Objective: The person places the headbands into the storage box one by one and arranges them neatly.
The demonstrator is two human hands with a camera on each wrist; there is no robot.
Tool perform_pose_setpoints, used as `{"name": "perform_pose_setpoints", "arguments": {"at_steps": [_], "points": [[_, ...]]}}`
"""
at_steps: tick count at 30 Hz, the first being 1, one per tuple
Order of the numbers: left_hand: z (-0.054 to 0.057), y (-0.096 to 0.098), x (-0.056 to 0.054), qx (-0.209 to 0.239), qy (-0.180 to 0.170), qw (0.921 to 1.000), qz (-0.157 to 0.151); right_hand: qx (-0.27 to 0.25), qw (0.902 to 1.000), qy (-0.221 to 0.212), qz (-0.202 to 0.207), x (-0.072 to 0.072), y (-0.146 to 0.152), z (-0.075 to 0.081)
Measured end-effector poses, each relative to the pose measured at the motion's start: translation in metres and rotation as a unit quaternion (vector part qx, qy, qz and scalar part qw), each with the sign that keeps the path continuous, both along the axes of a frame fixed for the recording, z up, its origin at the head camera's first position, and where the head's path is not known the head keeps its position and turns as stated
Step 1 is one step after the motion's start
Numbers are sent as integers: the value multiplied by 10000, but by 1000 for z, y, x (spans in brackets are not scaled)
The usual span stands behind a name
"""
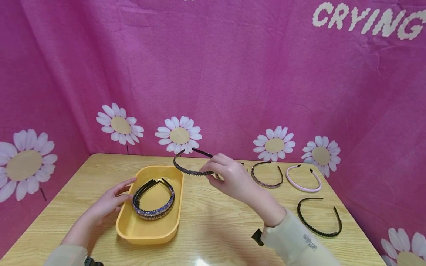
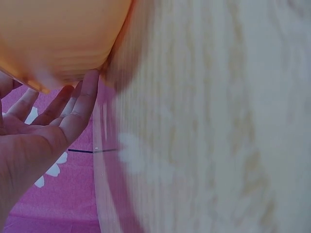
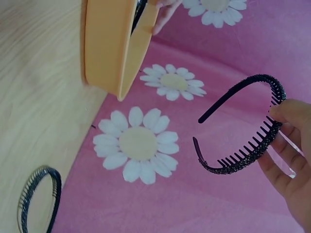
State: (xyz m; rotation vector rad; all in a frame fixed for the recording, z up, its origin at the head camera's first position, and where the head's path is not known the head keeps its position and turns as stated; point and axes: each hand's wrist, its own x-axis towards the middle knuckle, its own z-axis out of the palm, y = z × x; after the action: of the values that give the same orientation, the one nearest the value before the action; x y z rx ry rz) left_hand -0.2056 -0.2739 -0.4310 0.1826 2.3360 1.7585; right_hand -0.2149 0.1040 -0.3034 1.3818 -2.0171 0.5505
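Note:
My right hand pinches a dark, glittery headband between thumb and fingers, holding it in the air to the right of a yellow plastic bin. Small comb teeth line the inner side of this headband in the right wrist view. Several sparkly headbands lie stacked inside the bin, purple-blue on top. At the bin's left side, my left hand touches the rim and outer wall with fairly straight fingers; the left wrist view shows its fingertips against the bin's wall.
To the right on the wooden table lie a brown glittery headband, a pink headband and a black headband. Another dark headband is partly hidden behind my right hand in the head view. A pink daisy-print cloth hangs around the table.

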Motion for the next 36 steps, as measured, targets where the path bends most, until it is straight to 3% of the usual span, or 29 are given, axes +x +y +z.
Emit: {"name": "perform_pose_setpoints", "arguments": {"at_steps": [13,23,36], "points": [[-2,0,-2,21,-20,10000,50,49,10000,46,21,-4,-26,-20],[-3,0,-1,50,-22,10000,58,215,9980,535,252,-9,-53,-37],[-2,1,0,23,30,10000,87,558,9979,132,304,-6,-83,-59]]}}
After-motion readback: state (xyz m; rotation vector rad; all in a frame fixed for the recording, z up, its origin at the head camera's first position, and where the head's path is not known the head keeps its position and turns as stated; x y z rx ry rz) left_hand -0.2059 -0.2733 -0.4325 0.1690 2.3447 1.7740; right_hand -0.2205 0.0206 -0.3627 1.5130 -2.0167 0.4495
